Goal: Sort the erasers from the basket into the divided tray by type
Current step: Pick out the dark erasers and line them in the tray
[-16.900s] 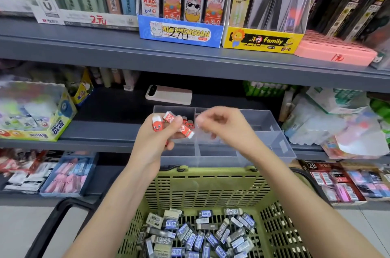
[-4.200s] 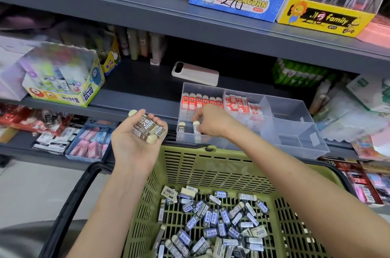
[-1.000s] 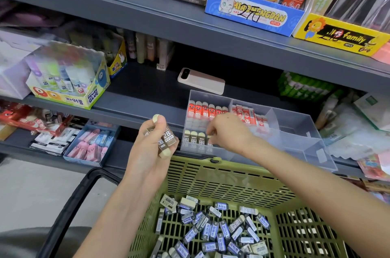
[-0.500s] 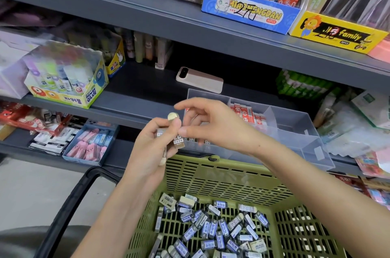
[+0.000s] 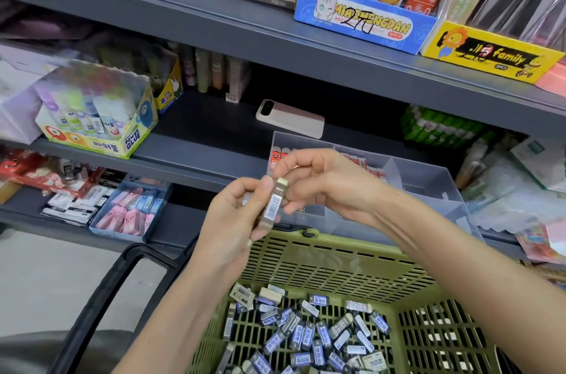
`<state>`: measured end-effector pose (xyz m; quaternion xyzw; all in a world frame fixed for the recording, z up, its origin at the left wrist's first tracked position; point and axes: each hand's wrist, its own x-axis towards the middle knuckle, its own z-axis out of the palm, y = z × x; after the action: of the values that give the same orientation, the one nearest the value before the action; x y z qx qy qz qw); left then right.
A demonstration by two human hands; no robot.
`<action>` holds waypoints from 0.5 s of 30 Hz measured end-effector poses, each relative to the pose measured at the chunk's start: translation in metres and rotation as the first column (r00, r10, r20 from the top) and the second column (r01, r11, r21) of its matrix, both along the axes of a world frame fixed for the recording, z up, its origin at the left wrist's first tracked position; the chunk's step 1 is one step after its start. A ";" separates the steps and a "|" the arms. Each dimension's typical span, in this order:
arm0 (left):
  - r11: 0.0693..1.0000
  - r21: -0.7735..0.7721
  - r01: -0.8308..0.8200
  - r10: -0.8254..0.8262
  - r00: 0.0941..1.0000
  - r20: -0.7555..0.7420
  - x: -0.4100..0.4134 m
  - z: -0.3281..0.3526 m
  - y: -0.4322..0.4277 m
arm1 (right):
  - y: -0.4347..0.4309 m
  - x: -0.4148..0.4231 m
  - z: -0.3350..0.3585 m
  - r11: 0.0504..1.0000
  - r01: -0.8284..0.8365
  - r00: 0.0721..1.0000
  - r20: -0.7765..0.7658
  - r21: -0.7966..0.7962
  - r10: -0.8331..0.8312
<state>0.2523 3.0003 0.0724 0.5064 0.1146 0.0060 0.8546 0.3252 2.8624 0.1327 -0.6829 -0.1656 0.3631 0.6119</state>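
Step in hand: passing of 1 eraser from hand to hand, ahead of placing.

A long cream eraser in a dark paper sleeve with a white barcode label [image 5: 273,205] is held nearly upright above the far rim of the olive-green slotted plastic basket [image 5: 337,263]. It is just in front of the clear plastic divided tray [image 5: 428,187], which is set on the grey metal shelf [image 5: 199,144].

Left hand [image 5: 229,220]: fingers and thumb are curled round the lower part of the sleeved eraser. A sliver of something more is seen in the palm; it cannot be identified.

Right hand [image 5: 327,187]: thumb and fingertips are closed on the bare cream top end of the sleeved eraser, in a pinch as far as can be made out.

Tray: red-sleeved erasers [image 5: 277,156] are stood in a row in the back left compartment. The front left compartment is hidden behind the hands.

Basket: many loose blue-and-grey sleeved erasers [image 5: 306,334] are scattered on its floor, so the sort is judged far from finished.

Next move, as judged: the sleeved eraser is to be drawn free by the right hand, lifted over the tray wall and stood in a compartment apart from the red ones. The left hand's grip should be eased only once the pinch is firm, and the pull kept straight so that the sleeve is not slid off.
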 end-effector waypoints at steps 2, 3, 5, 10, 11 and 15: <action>1.000 -0.019 -0.004 0.004 1.000 -0.023 0.002 -0.001 0.002 | -0.004 0.002 0.000 0.997 -0.041 0.997 -0.067 0.062 0.045; 1.000 -0.019 -0.004 0.003 1.000 -0.028 0.002 -0.001 0.003 | -0.006 0.002 0.001 0.995 -0.066 0.995 -0.067 0.077 0.071; 1.000 -0.027 0.009 -0.010 1.000 -0.022 0.001 -0.002 0.005 | -0.011 0.005 0.006 0.994 -0.081 0.996 -0.022 0.074 0.083; 0.977 -0.195 -0.081 0.066 0.995 -0.080 0.001 -0.004 0.011 | -0.042 0.029 0.023 0.984 0.092 0.946 0.322 -0.151 -0.039; 0.970 -0.228 -0.081 0.062 0.994 -0.091 0.002 -0.005 0.012 | -0.045 0.033 0.021 0.951 0.111 0.902 0.431 -0.287 0.025; 0.967 -0.244 -0.072 0.047 0.993 -0.106 0.003 -0.006 0.010 | -0.042 0.037 -0.007 0.684 0.154 0.724 0.552 -0.714 0.414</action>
<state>0.2550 3.0102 0.0660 0.3918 0.1718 -0.0079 0.9038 0.3619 2.8203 0.1261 -0.9332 -0.2731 0.1693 0.1607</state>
